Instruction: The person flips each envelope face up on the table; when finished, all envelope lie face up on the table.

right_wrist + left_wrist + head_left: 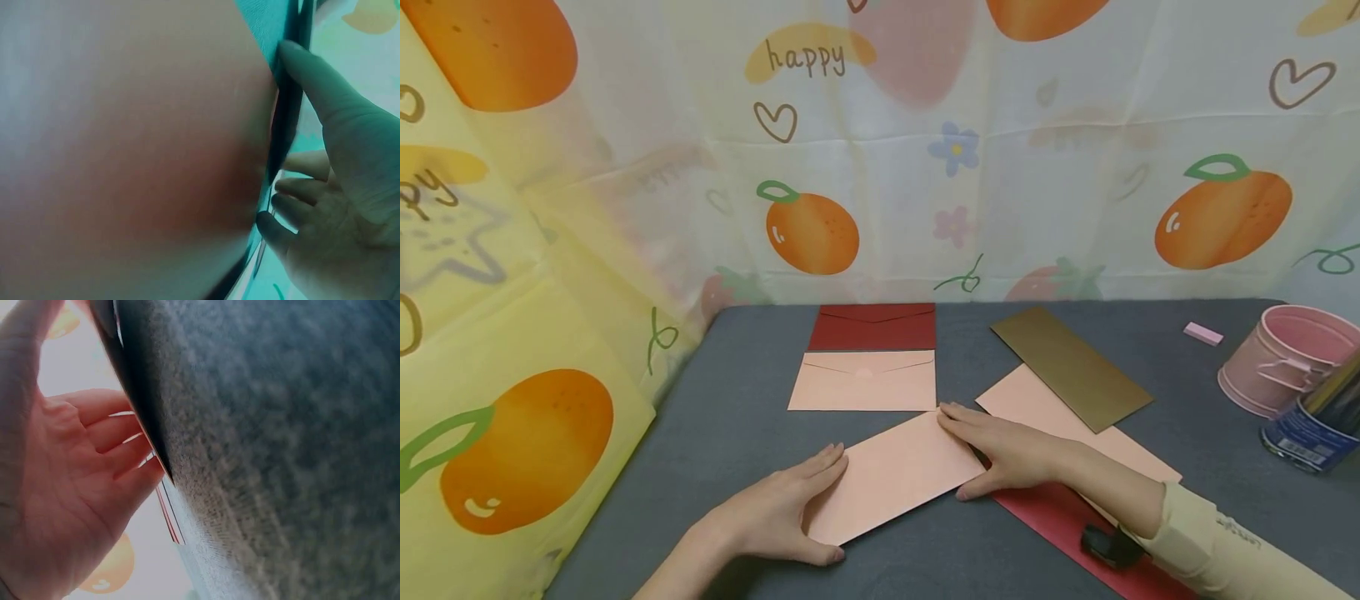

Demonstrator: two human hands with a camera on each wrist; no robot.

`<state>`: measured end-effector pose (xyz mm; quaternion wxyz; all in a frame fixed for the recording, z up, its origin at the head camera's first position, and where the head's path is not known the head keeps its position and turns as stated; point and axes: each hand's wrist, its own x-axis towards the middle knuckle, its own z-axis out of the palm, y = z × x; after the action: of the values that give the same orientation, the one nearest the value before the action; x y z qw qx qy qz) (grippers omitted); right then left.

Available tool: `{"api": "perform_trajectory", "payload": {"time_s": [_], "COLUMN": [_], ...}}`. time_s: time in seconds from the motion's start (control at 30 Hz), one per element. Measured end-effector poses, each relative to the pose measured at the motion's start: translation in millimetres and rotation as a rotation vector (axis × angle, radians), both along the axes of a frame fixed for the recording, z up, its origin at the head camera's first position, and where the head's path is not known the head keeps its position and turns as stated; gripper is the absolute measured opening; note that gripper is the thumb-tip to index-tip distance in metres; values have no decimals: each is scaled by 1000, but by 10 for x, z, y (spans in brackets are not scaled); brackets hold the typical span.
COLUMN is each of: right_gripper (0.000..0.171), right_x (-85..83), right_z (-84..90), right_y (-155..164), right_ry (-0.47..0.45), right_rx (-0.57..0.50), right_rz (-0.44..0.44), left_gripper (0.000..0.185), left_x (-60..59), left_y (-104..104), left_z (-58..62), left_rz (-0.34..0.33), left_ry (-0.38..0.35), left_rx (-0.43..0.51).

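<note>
A pale pink envelope (pixel 895 475), plain side up, lies at a slant between my two hands in the head view. My left hand (pixel 775 512) holds its left end, fingers on the far corner and thumb by the near corner. At the opposite end, my right hand (pixel 1007 450) grips it the same way, the thumb low and the fingertips over the far corner. The left wrist view shows the left hand's fingers (pixel 119 434) stretched to a thin edge. In the right wrist view, a blurred pink surface (pixel 137 137) fills much of the picture beside the right thumb.
Behind stand a dark red envelope (pixel 872 333) and another pink one (pixel 872 383), flaps up. Under and beside the right forearm lie a gold envelope (pixel 1071 367), a pink one (pixel 1037 400) and a red one (pixel 1052 517). A pink bucket (pixel 1255 367), blue container (pixel 1311 437) and eraser-like block (pixel 1203 334) are right.
</note>
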<state>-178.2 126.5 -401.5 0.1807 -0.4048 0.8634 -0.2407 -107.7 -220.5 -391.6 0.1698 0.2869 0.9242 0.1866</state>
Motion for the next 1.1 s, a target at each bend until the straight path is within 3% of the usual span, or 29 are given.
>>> {"api": "perform_trajectory", "payload": {"time_s": [0.23, 0.5, 0.73, 1.1], "right_gripper": [67, 48, 35, 24], "right_x": [26, 8, 8, -1], "right_z": [2, 9, 25, 36], "right_y": [17, 31, 36, 50], "right_ry": [175, 303, 324, 300], "right_rx": [-30, -116, -158, -250], "right_rz": [13, -8, -40, -76], "left_gripper": [83, 60, 41, 27], "left_x": [-18, -66, -86, -206], "left_y": [-54, -119, -153, -116], "left_z": [11, 2, 1, -56], "left_rz": [-6, -88, -172, -86], "left_ry": [-7, -19, 108, 222], "left_rx": [69, 290, 449, 649]}}
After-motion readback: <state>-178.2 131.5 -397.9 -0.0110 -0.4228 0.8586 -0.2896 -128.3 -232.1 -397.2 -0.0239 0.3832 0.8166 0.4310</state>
